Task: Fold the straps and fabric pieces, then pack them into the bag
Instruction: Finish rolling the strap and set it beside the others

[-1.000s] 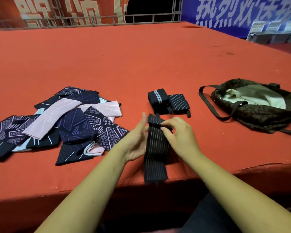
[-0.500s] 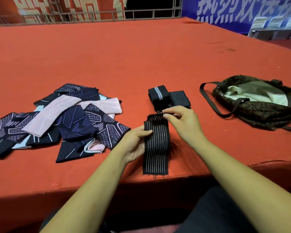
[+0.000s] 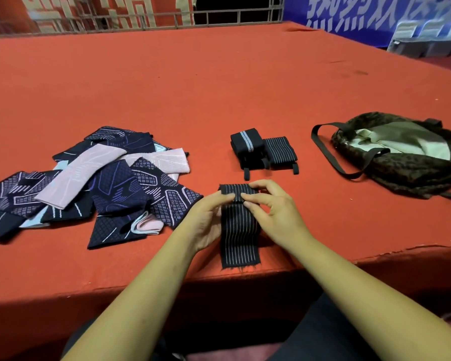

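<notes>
A black strap with thin white stripes [image 3: 239, 234] lies flat near the table's front edge, its far end folded over toward me. My left hand [image 3: 206, 220] and my right hand [image 3: 271, 212] both pinch that folded end. Two folded straps sit just beyond: one with a grey band [image 3: 245, 143] and a pinstriped one [image 3: 281, 149]. To the left lies a loose pile of navy patterned and pink fabric pieces [image 3: 89, 183]. The dark furry bag [image 3: 406, 173] lies open at the right, pale lining showing, its black handle [image 3: 328, 155] looped toward the straps.
The red-covered table [image 3: 219, 79] stretches far back to a metal railing [image 3: 141, 19]. Its front edge runs just below the strap's near end. A blue banner and grey chairs [image 3: 427, 35] stand beyond the far right corner.
The strap, which hung over the front edge, now lies shorter on the table. Both hands have folded its far end over and moved together at that fold.
</notes>
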The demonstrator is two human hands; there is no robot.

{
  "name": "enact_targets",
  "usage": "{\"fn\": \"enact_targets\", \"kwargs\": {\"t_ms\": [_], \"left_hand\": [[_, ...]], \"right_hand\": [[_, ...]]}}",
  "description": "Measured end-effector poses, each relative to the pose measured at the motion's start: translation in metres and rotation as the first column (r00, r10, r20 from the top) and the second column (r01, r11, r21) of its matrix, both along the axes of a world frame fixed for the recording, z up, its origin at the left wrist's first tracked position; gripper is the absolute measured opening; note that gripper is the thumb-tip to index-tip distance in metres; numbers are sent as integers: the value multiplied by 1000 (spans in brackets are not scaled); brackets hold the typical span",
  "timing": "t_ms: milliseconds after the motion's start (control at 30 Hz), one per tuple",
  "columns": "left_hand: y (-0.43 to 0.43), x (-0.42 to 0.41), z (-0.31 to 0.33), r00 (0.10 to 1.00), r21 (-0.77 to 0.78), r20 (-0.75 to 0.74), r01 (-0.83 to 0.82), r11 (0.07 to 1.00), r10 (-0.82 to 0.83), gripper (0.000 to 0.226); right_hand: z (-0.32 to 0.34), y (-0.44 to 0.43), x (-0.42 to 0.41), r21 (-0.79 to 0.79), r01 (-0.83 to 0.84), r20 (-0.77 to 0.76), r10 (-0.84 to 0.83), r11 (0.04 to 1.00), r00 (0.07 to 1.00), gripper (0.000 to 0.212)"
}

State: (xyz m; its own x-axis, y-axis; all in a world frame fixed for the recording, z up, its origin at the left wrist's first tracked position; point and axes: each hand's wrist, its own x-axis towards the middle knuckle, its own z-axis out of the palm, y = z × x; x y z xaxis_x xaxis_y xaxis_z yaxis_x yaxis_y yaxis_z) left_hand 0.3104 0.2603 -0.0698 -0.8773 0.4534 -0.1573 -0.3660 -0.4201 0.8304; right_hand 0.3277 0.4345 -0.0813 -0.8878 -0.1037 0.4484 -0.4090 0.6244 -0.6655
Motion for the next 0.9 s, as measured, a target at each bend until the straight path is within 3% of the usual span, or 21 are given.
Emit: {"fn": "enact_targets", "kwargs": {"t_ms": [100, 167, 200, 233, 267, 300, 400, 467, 567, 667, 767, 833, 900], "left_hand": [[4, 0, -4, 999, -54, -27, -44, 998, 43, 24], [7, 1, -3, 999, -64, -38, -33, 997, 30, 22], [7, 1, -2, 999, -69, -45, -9, 998, 6, 21], [7, 2, -1, 998, -81, -60, 29, 996, -34, 21], [8, 3, 1, 994, -104, -75, 70, 992, -78, 21], [8, 4, 2, 989, -123, -83, 112, 986, -123, 23], [8, 6, 0, 980, -149, -71, 173, 974, -185, 28], [8, 8, -2, 979, -170, -48, 186, 968, -197, 29], [7, 8, -6, 989, -195, -40, 132, 972, -142, 31], [6, 4, -11, 991, -285, -34, 113, 952, -128, 30], [10, 3, -13, 986, -372, -7, 150, 916, -164, 25], [16, 2, -10, 996, -359, 27, 88, 929, -84, 23], [20, -2, -5, 992, -250, 123, -10, 968, 42, 26]], "right_hand": [[6, -4, 0, -147, 70, 73, -60, 987, 996, 20], [14, 1, -14, -369, 297, 346, -167, 880, 923, 36], [20, 6, -22, -459, 369, 574, -47, 808, 817, 53], [24, 11, -28, -540, 393, 726, 176, 744, 665, 65], [27, 15, -30, -600, 380, 763, 361, 703, 537, 70], [29, 18, -32, -657, 349, 738, 475, 669, 479, 69], [37, 24, -40, -723, 389, 680, 487, 571, 548, 47], [41, 24, -40, -719, 383, 684, 495, 580, 536, 42], [46, 25, -43, -674, 311, 695, 433, 670, 574, 25], [57, 25, -42, -608, 216, 602, 267, 764, 753, 25], [69, 21, -37, -391, 115, 426, 69, 913, 902, 15], [73, 17, -30, -290, 26, 288, 61, 957, 956, 11], [71, 12, -22, -264, -77, 182, 128, 961, 975, 12]]}}
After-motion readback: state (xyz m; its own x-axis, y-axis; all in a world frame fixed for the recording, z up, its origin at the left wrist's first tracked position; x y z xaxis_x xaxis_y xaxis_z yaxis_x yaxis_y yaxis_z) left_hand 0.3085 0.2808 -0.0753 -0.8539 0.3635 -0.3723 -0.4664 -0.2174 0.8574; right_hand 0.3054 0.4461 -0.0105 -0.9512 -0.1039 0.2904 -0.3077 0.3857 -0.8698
